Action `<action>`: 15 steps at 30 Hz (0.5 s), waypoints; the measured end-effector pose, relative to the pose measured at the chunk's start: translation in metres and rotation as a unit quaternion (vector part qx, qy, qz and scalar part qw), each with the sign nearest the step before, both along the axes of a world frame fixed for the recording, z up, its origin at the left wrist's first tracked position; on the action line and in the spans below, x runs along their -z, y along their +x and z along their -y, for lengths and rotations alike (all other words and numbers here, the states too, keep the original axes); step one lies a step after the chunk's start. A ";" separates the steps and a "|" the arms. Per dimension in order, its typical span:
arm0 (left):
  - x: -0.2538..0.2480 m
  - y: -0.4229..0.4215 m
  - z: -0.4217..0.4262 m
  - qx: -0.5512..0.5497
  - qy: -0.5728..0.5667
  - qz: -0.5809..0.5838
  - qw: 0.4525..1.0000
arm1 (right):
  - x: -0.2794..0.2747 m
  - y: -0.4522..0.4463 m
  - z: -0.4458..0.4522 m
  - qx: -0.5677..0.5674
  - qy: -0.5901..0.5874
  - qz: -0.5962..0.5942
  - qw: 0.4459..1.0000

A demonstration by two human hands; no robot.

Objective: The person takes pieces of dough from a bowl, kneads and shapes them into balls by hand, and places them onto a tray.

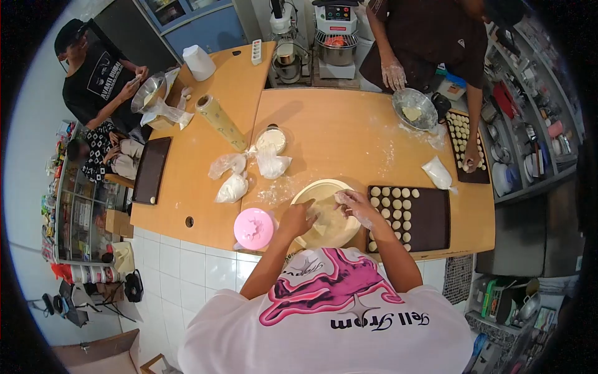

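Observation:
A wide cream bowl (324, 183) stands on the table in front of me, with a small piece of pale dough (319, 229) low inside it. My left hand (299, 218) reaches over the bowl's left side, its fingers apart and pointing inward. Over the right side, my right hand (356, 207) has its thumb and fingers closed on a small pale lump of dough (340, 197). Flour dusts the fingers of that hand. Just right of the bowl lies a dark baking tray (431, 218), its left part lined with rows of round dough balls (397, 204).
A pink lidded container (255, 229) stands left of the bowl, near flour bags (232, 187) and a plastic wrap roll (220, 123). Across the table, a co-worker's hand (471, 159) touches another filled tray (460, 134) beside a metal bowl (415, 110). Another person works at far left.

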State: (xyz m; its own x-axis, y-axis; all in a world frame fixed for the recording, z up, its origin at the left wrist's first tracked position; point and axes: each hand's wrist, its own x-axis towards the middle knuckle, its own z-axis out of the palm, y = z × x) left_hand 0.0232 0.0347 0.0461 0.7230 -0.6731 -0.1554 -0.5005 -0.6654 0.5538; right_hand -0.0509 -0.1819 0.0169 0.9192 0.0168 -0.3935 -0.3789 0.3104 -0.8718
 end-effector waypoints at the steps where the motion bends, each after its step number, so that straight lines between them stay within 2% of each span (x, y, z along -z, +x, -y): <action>1: 0.001 -0.001 0.002 -0.010 -0.048 0.004 0.999 | 0.003 0.001 -0.001 -0.007 -0.012 0.003 1.000; 3: 0.005 -0.005 0.008 -0.028 -0.144 0.012 0.989 | 0.004 0.001 -0.004 -0.018 -0.037 -0.003 0.999; 6: 0.012 -0.015 0.027 0.033 -0.307 0.031 0.951 | 0.006 0.002 -0.019 -0.006 -0.049 -0.030 0.998; 7: 0.018 -0.020 0.035 0.036 -0.305 -0.006 0.952 | 0.008 0.002 -0.025 0.014 -0.036 -0.038 0.999; 9: 0.022 -0.022 0.044 0.004 -0.302 0.023 0.953 | 0.008 0.002 -0.039 0.058 -0.019 -0.044 0.997; 13: 0.010 -0.010 0.043 0.000 -0.257 0.032 0.966 | -0.012 -0.006 -0.037 0.043 0.027 -0.025 0.998; 15: 0.000 -0.012 0.043 -0.049 -0.251 -0.055 0.965 | -0.017 -0.006 -0.028 0.001 0.036 -0.032 0.999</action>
